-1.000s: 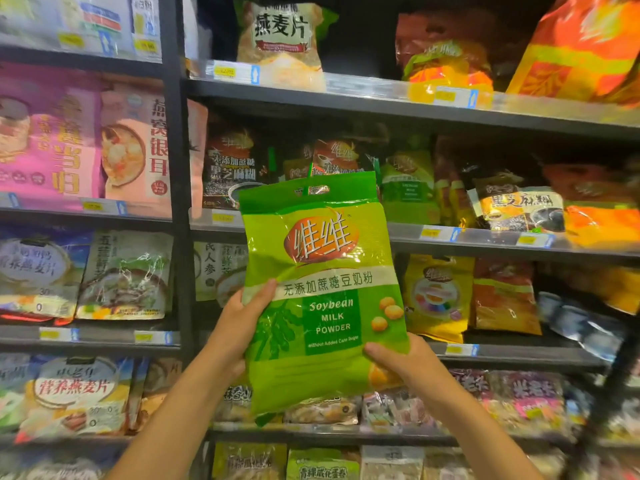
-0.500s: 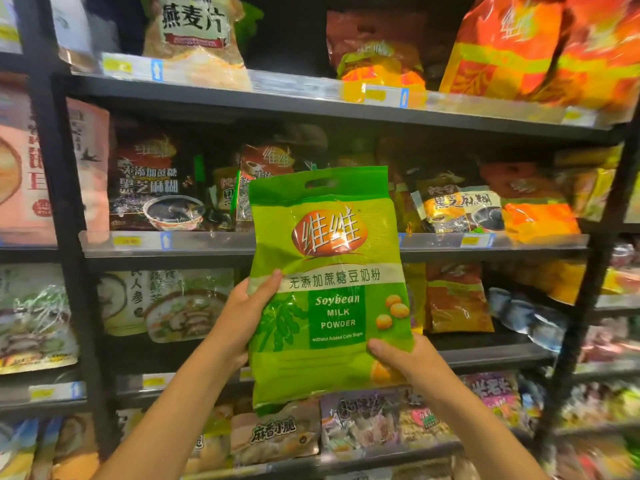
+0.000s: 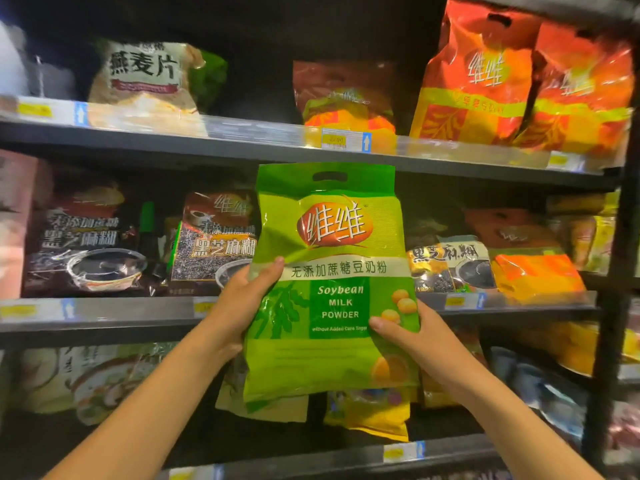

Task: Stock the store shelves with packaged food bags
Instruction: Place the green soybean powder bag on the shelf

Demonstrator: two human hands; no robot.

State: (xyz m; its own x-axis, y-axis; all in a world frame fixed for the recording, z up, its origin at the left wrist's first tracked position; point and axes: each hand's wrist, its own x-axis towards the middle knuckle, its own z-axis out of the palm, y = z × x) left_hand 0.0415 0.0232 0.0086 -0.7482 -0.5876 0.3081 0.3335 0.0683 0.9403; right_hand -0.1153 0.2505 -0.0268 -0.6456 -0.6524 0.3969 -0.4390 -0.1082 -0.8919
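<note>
Green bag [image 3: 332, 271] lifted higher, top now just under upper shelf [image 3: 207, 147] edge.

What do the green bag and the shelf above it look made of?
Green bag: probably glossy plastic film; glare streaks and creases show across its front. Shelf: dark, matte, thin straight edge, likely painted metal; its front strip looks like clear plastic.
</note>
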